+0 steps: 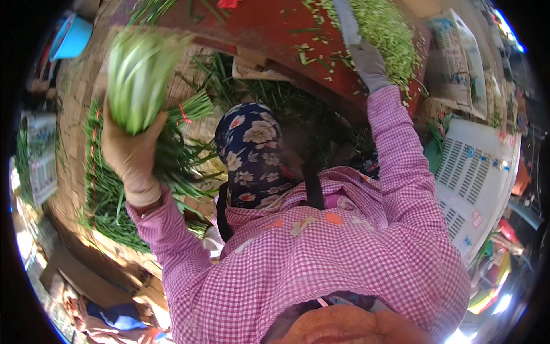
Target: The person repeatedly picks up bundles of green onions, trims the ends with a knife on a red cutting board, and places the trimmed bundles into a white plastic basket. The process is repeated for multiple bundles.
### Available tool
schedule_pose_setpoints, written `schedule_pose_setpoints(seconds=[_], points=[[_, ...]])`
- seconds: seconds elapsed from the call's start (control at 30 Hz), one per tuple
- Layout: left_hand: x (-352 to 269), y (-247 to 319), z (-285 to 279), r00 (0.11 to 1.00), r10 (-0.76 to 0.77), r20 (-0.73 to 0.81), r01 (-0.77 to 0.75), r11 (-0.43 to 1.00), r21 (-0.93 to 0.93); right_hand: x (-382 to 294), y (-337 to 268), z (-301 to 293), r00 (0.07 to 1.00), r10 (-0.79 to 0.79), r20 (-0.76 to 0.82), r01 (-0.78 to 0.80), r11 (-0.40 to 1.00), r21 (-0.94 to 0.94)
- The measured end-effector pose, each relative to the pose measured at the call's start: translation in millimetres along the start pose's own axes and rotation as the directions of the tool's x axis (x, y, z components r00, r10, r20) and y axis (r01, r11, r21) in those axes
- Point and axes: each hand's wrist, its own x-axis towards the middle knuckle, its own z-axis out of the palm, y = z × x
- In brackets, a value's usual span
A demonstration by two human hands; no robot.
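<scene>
My left hand (131,159), in a pale glove, grips a bunch of green stalks (135,86), pale ends toward me and blurred at the far tips. It is raised over the left side, short of the red tabletop (262,26). My right hand (368,60), in a grey glove, holds a knife (346,21) with a broad metal blade pointing away from me. The blade lies along the near-left side of a heap of chopped green stalks (386,38) on the tabletop. The knife's handle is hidden in my fist.
Bundles of leafy greens (116,202) tied with red bands lie on my left. A small tied bundle (195,106) sits closer. White plastic crates (466,167) stand at right. A blue bucket (72,38) is at far left. Loose leaves (270,92) litter the ground below the table.
</scene>
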Motion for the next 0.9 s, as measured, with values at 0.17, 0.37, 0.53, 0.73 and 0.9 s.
schedule_pose_setpoints(seconds=[0.17, 0.37, 0.53, 0.73, 0.9], points=[[55, 104, 161, 0.894, 0.314, 0.319, -0.439, 0.481, 0.758, -9, -23, 0, 0.999, -0.039, -0.028, 0.038, 0.999, -0.010], [51, 116, 231, 0.705, 0.215, 0.676, -0.709, 0.201, 0.675, -17, -35, -10, 0.999, -0.036, 0.026, 0.034, 0.996, 0.078], [60, 129, 262, 0.670, 0.129, 0.731, -0.640, 0.600, 0.480, -17, -32, -3, 0.998, -0.069, -0.003, 0.069, 0.992, 0.108], [76, 124, 281, 0.666, 0.075, 0.742, -0.594, 0.654, 0.468, -15, -20, -6, 0.972, -0.178, -0.152, 0.193, 0.977, 0.088], [83, 121, 281, 0.631, 0.056, 0.774, -0.579, 0.697, 0.422, -78, -20, -50, 0.988, -0.100, -0.114, 0.129, 0.951, 0.280]])
